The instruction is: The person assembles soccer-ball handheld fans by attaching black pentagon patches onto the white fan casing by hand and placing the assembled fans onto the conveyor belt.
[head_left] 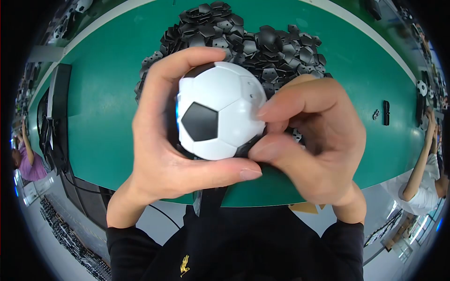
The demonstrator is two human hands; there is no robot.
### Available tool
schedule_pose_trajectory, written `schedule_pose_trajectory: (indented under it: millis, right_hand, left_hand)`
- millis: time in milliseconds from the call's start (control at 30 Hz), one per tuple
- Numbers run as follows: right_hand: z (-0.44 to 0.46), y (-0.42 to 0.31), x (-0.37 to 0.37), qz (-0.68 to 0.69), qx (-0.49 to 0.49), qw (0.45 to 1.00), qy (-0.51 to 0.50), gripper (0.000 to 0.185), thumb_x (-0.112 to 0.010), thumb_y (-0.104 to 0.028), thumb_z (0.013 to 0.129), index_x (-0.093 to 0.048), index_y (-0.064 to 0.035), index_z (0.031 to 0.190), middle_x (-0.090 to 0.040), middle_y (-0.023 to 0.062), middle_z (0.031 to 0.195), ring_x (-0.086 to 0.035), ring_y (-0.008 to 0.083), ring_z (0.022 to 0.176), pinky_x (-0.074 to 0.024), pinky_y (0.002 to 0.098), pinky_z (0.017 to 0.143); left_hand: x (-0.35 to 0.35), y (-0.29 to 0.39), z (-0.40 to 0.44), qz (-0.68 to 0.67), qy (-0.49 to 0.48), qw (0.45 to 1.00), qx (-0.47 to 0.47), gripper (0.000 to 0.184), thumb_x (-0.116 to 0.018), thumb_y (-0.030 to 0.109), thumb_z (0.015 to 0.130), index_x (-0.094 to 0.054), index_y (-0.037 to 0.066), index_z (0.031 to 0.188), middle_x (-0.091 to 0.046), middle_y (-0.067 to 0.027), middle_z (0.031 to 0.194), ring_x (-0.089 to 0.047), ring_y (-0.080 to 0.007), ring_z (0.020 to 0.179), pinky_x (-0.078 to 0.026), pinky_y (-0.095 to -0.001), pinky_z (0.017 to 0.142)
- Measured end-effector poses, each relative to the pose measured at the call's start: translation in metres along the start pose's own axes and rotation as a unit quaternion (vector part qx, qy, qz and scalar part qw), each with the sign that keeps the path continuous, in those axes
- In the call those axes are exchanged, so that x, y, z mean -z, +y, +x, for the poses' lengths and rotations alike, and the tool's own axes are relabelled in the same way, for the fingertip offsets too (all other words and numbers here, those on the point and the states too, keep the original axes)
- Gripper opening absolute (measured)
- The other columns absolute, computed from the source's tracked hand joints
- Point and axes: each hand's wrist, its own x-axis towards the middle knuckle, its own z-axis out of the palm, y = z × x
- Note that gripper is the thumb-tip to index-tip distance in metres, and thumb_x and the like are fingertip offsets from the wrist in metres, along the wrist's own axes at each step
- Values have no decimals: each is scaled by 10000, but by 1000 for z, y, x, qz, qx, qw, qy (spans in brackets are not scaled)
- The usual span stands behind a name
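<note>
A small toy soccer ball (234,117), white with black pentagons, is held up above the table in my left hand (164,136). The thumb wraps below it and the fingers curl around its left and top. A blue glow shows at the ball's left edge. My right hand (318,136) is closed in a pinch at the ball's right side, thumb and index finger touching it near a dark patch at the lower right. Slight blur covers those fingertips, and anything between them is hidden. Behind the ball lies a heap of black pentagon panels (269,40).
A green table (103,107) spreads under my hands. On the right lie a small black strip (386,113) and some small rings (376,114). A dark device (58,98) with cables stands at the left edge. People sit at both sides, one in purple (32,161), one in white (422,187).
</note>
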Motion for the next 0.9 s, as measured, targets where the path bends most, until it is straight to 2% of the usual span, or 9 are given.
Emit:
schedule_pose_trajectory:
  millis: [133,233,333,500,633,733,767,833,900]
  right_hand:
    - [8,2,15,100,-65,989,84,130,-615,-43,784,-559,10,888,-555,80,764,-509,111,680,-421,216,622]
    - [14,13,31,-108,-21,989,102,130,-607,-77,797,-578,11,890,-553,62,753,-517,115,690,-434,229,649]
    - [13,18,37,-339,-2,941,7,103,-619,-59,777,-604,1,860,-565,49,782,-533,115,714,-436,234,673]
    - [10,25,27,-491,65,868,-16,77,-625,-36,763,-607,1,827,-571,44,836,-534,110,726,-433,237,676]
    - [10,24,25,-453,48,889,-41,107,-640,-5,721,-602,19,818,-567,67,879,-546,147,730,-438,242,687]
    - [9,7,20,-55,-74,994,53,123,-635,26,680,-611,30,801,-554,96,872,-556,201,730,-456,264,681]
    - [8,2,16,-55,-73,994,52,123,-635,26,680,-611,30,801,-554,96,872,-556,201,730,-456,264,681]
    - [7,-3,7,-30,0,996,80,149,-626,43,644,-620,32,792,-583,132,841,-572,236,711,-475,283,653]
    - [8,0,5,-57,95,993,49,160,-610,52,632,-625,31,790,-604,153,815,-591,257,714,-490,298,644]
  left_hand:
    - [8,4,-1,4,13,1000,29,941,-773,470,549,-342,-42,1211,-512,-186,1094,-550,-226,947,-460,-317,804]
    - [9,6,0,-5,24,998,59,927,-755,471,559,-340,-51,1203,-515,-197,1088,-561,-221,919,-477,-309,765]
    - [5,8,1,-25,34,996,78,915,-739,478,568,-337,-49,1198,-515,-204,1081,-573,-223,889,-494,-305,729]
    - [-2,11,0,-110,23,986,127,874,-687,514,607,-330,-26,1194,-514,-217,1059,-606,-249,799,-534,-303,619]
    - [-2,12,1,-211,-30,959,187,832,-604,574,665,-327,-9,1189,-509,-231,1045,-619,-279,744,-545,-310,533]
    - [-1,16,3,-263,-65,932,240,826,-544,618,698,-324,-5,1193,-503,-235,1048,-621,-291,743,-546,-323,512]
    - [-2,17,4,-282,-83,917,271,833,-516,640,709,-320,-5,1199,-500,-234,1055,-619,-294,757,-546,-334,519]
    - [-3,17,3,-299,-100,899,302,842,-488,661,721,-317,-6,1205,-498,-233,1061,-618,-297,771,-546,-345,525]
    - [-5,16,-1,-323,-126,890,297,737,-481,589,771,-364,-14,1178,-535,-154,997,-565,-203,849,-463,-281,678]
